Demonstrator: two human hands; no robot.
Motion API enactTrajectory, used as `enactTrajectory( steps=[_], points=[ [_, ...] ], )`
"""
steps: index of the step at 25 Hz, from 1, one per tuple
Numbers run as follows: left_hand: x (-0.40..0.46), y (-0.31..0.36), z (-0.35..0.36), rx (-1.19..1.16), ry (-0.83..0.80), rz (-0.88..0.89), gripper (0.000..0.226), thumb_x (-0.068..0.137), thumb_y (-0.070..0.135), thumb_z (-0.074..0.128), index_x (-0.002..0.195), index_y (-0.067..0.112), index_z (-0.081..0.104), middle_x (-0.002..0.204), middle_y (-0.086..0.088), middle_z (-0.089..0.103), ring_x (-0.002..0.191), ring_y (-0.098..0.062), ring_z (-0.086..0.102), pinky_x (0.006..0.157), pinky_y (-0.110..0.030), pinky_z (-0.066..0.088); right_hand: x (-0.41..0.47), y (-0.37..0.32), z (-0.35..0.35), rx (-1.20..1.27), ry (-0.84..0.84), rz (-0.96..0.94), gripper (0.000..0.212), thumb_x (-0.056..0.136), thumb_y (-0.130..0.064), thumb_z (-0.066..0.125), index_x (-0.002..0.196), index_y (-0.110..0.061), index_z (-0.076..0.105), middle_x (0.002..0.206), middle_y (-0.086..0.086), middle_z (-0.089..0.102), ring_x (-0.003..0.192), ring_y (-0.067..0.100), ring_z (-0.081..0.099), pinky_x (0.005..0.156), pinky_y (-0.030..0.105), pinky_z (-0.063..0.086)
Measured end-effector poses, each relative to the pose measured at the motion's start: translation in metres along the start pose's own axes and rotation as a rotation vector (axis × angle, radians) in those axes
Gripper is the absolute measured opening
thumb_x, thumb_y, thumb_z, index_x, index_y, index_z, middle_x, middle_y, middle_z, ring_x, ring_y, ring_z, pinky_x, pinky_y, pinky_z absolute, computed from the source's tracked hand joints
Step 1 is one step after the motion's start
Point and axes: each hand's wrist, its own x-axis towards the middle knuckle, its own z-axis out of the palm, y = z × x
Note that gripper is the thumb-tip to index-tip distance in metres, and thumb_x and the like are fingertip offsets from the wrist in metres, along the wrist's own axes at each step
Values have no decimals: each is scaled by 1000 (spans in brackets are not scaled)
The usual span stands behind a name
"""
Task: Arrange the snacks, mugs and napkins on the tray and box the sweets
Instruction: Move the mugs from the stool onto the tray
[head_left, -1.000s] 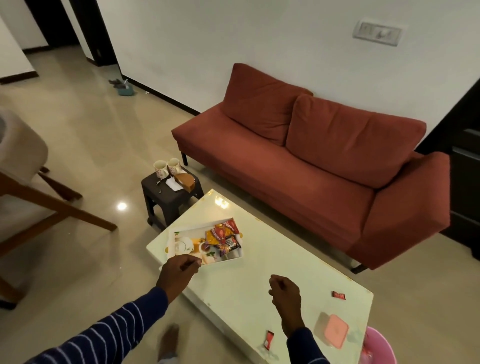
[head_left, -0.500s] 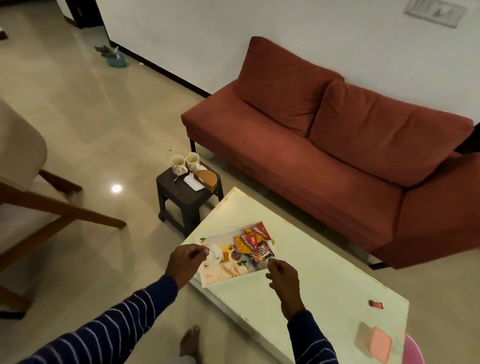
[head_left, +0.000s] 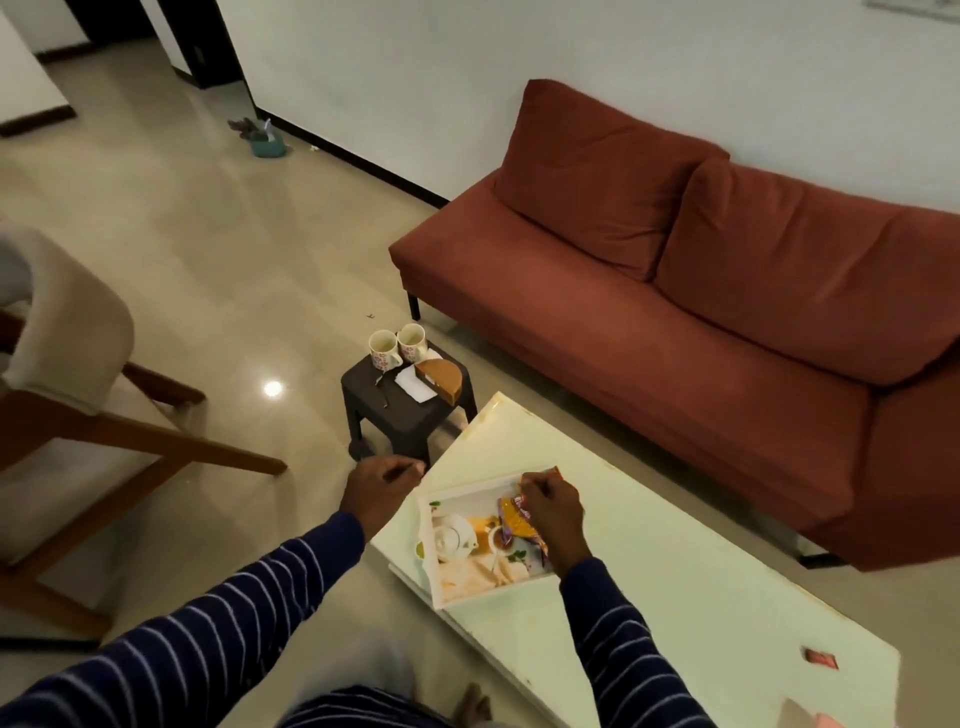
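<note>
Here, the right hand (head_left: 550, 512) rests over the tray (head_left: 467, 584) on the pale table (head_left: 675, 571), fingers pinched on the snack packets (head_left: 517, 519) lying under them. The left hand (head_left: 382, 486) hovers beside the tray, fingers curled shut, empty as far as shows. Beyond its fingertips two mugs (head_left: 397, 345) and a napkin (head_left: 415, 384) sit on a dark stool (head_left: 405, 410).

the right hand (head_left: 553, 512) covers most of the snack packets (head_left: 519, 519) on the tray (head_left: 441, 597); the pink box (head_left: 821, 721) is cut off at the bottom edge.
</note>
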Motion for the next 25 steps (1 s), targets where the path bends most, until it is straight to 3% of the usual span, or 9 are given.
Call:
enactTrajectory(
  steps=[2,5,7,11,14,16,18,21,25],
  points=[
    [17,2,-15,9,29,9,11,89,29,68,79,31,72,75,11,72,74,-4,67,66,-19,51,14,-14,18,17,-42,-11,11,94,-17,61,96,-14,71,91,-3,70,89,21,68,68,23,55],
    [56,-4,-40,25,53,-5,9,90,30,68,82,27,73,74,9,72,73,-6,67,61,-14,48,49,-29,51,-2,-49,-19,15,92,-15,63,103,-8,72,100,3,73,97,24,68,86,41,58],
    [91,-15,-54,68,38,-24,9,91,29,67,86,25,73,74,9,71,71,-7,66,56,-10,44,74,-38,78,-46,-50,-20,16,92,-16,63,102,-9,73,101,4,72,96,22,67,90,45,57],
    [185,-42,-84,184,0,53,11,91,26,67,93,19,75,75,9,70,67,-2,61,56,-7,39,134,-63,150,-149,-97,-35,15,92,-19,64,101,-14,74,97,0,72,92,16,67,86,37,58],
    [283,-73,-101,261,-60,81,20,88,21,71,104,11,76,95,-4,75,76,-8,63,71,-19,50,199,-76,216,-233,-105,-11,18,92,-16,65,106,-11,74,99,0,72,90,12,66,76,18,53],
    [351,-96,-106,258,-109,69,33,83,17,76,114,9,72,109,-10,72,90,-18,65,82,-26,50,250,-78,262,-300,-113,10,19,91,-15,64,107,-10,75,96,-1,72,84,11,65,68,10,47],
    [409,-113,-104,293,-178,80,53,77,19,80,126,9,63,121,-13,66,106,-26,62,90,-30,48,293,-79,296,-370,-126,-3,21,92,-13,63,109,-8,75,102,3,74,88,13,66,76,18,52],
    [503,-160,-86,312,-276,45,84,71,26,83,143,14,43,144,-12,47,127,-25,46,101,-27,32,366,-58,353,-451,-144,-12,25,94,-11,61,116,-5,72,117,8,72,106,20,65,98,32,50],
    [579,-225,-47,322,-375,-36,117,61,25,92,153,14,21,157,-9,28,141,-27,31,109,-29,26,434,-17,403,-593,-188,0,34,96,-16,58,128,-8,64,124,11,67,109,26,63,94,27,44]
  ],
)
